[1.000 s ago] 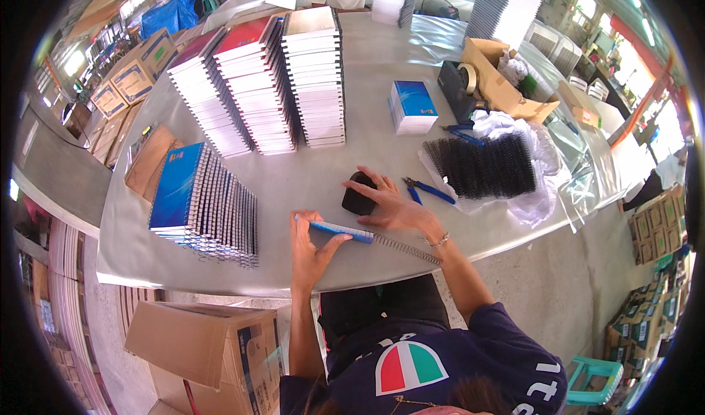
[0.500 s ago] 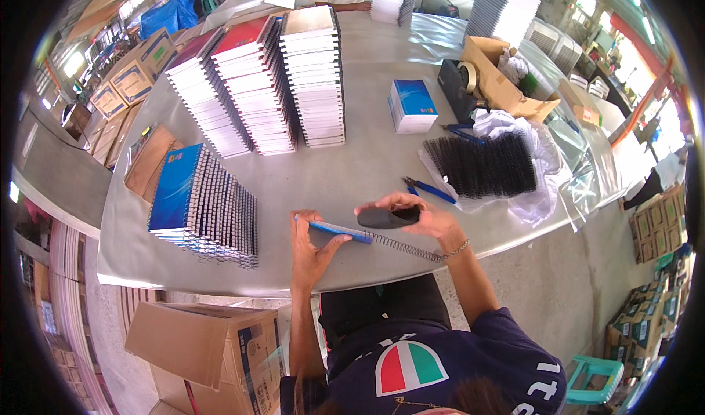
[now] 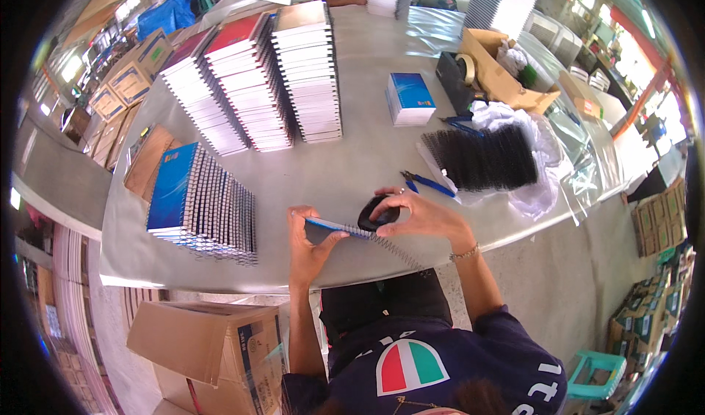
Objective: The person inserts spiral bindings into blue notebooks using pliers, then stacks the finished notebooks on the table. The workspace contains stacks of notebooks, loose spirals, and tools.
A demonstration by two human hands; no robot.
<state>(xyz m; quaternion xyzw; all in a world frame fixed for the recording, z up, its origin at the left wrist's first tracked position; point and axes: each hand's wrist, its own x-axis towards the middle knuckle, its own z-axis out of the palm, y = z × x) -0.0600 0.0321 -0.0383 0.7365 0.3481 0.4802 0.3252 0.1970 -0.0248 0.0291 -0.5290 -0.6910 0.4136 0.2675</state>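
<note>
Head view, left hand: your left hand (image 3: 307,240) grips the blue-covered notebook (image 3: 332,226) at its left end, fingers closed around it, just above the near table edge (image 3: 220,279).
Head view, right hand: your right hand (image 3: 418,217) curls closed on a small black tool (image 3: 376,211), pressed at the notebook's right end where the wire spiral (image 3: 393,248) begins.
Long axis: notebook and spiral run left to right, tilting down toward your lap; the free spiral trails past the right hand.
Nearer hand: the right sits on the spiral; the left only steadies.
Open room: bare tabletop ahead, between the bound notebook stack (image 3: 202,198) on the left and the blue-handled pliers (image 3: 427,183) and black coil bundle (image 3: 481,158) on the right.
</note>
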